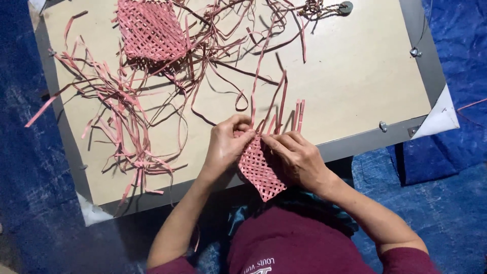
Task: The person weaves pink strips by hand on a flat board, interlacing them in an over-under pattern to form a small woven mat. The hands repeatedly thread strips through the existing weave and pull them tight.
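My left hand (226, 144) and my right hand (296, 158) both pinch a small pink woven mat (258, 171) made of flat strips, held at the near edge of a pale board (350, 81). Its loose strip ends (284, 114) stick up and away from my fingers. The left hand grips the mat's upper left edge. Pressing on its upper right side are the fingertips of the right hand. The mat's lower corner hangs over my lap.
A larger finished pink woven piece (151, 29) lies at the far side of the board. Several loose pink strips (122, 116) are scattered across the left half. The board has a grey frame (428, 56) with metal clips (383, 126). Blue tarp (446, 193) covers the floor around.
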